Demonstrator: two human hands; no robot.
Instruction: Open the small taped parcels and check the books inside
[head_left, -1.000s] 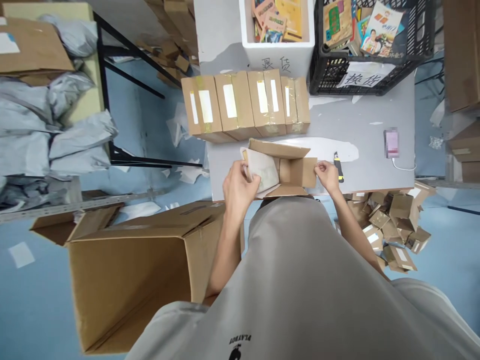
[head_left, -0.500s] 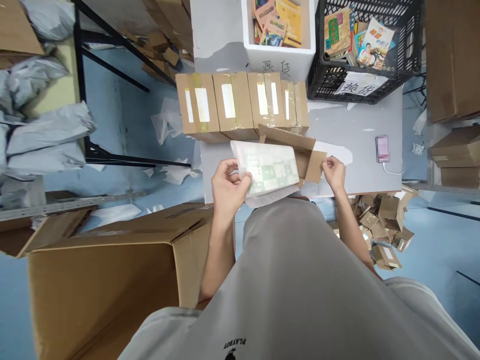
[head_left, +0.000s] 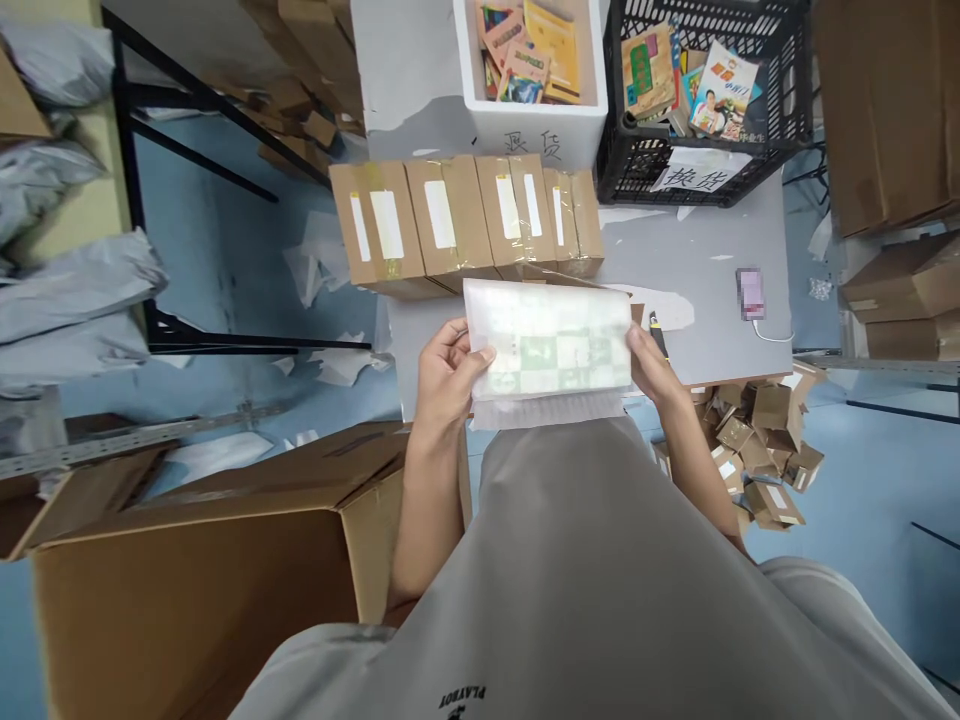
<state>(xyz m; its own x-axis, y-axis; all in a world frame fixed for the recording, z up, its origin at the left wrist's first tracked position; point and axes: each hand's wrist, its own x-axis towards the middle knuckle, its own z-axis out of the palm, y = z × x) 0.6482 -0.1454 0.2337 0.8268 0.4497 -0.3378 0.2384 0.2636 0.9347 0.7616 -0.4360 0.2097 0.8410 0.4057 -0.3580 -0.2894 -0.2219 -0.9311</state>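
A flat package (head_left: pixel 551 340) in translucent white wrapping, with green patches showing through, is held level above the table's near edge. My left hand (head_left: pixel 444 375) pinches its left end, thumb on top. At its right end my right hand (head_left: pixel 654 368) grips it with the thumb on the upper face. A looser strip of the wrapping hangs along the near side. Behind the package, an open cardboard box (head_left: pixel 637 306) is mostly hidden, with only small parts showing. A box cutter (head_left: pixel 658 333) with a black and yellow handle lies just beyond my right hand.
Several taped cartons (head_left: pixel 446 215) stand in a row on the grey table (head_left: pixel 720 350). Behind them are a white bin (head_left: pixel 536 125) and a black crate (head_left: pixel 675 190) of books. A phone (head_left: pixel 750 294) lies right. A large open carton (head_left: pixel 195 600) stands left; cardboard scraps (head_left: pixel 772 430) lie on the floor.
My right hand has let go of the open box's flap and taken the package's right end. The package has turned level and now covers most of the box. The box cutter has come into view.
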